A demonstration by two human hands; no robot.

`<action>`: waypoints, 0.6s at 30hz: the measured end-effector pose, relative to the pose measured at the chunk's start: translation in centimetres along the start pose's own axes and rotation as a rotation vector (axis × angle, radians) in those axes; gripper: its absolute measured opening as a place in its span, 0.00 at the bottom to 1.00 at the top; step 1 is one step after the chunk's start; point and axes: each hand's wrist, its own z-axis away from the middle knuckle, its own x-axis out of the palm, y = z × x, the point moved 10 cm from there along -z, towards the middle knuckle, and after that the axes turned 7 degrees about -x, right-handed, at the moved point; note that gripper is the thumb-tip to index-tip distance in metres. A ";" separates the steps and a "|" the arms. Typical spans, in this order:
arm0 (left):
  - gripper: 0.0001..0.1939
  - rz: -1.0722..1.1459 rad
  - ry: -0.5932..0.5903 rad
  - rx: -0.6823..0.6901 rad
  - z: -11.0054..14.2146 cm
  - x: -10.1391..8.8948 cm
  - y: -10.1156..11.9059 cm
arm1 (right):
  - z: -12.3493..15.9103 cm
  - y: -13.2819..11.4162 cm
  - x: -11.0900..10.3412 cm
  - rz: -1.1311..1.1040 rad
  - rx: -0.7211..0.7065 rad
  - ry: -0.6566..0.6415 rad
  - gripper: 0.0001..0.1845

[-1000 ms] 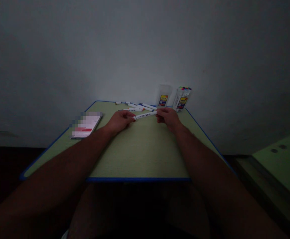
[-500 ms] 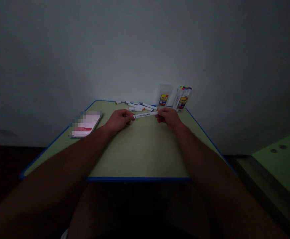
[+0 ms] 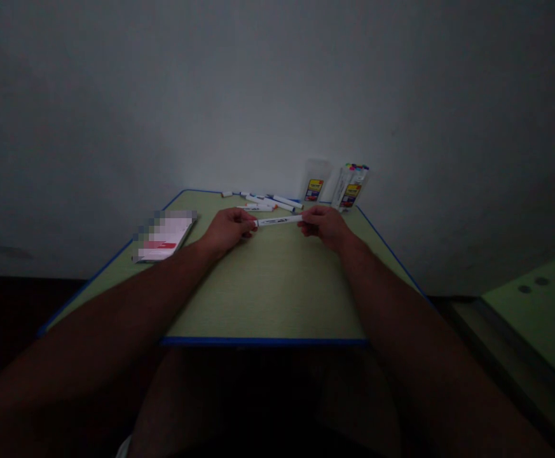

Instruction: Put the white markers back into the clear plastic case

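A white marker (image 3: 280,221) with dark print on its barrel is held nearly level above the table (image 3: 267,286), its right end slightly higher. My left hand (image 3: 229,230) pinches the left end, and my right hand (image 3: 323,224) pinches the right end. Fingers cover both tips. Just behind the hands, several loose white markers (image 3: 284,202) lie in a heap, some with blue or orange ends.
A clear plastic case (image 3: 314,181) with a yellow label stands at the back against the wall. Right of it, a similar case (image 3: 350,187) holds several colourful markers. A phone-like slab (image 3: 165,238), partly blurred, lies at the left. Blue edging (image 3: 267,342) borders the table.
Both hands keep their grip on the marker, which looks slightly turned about its length. The view has shifted very slightly.
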 end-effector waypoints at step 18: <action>0.08 0.099 -0.018 -0.011 0.6 0.5 0.2 | -0.1 0.4 -0.2 -0.016 0.019 -0.083 0.06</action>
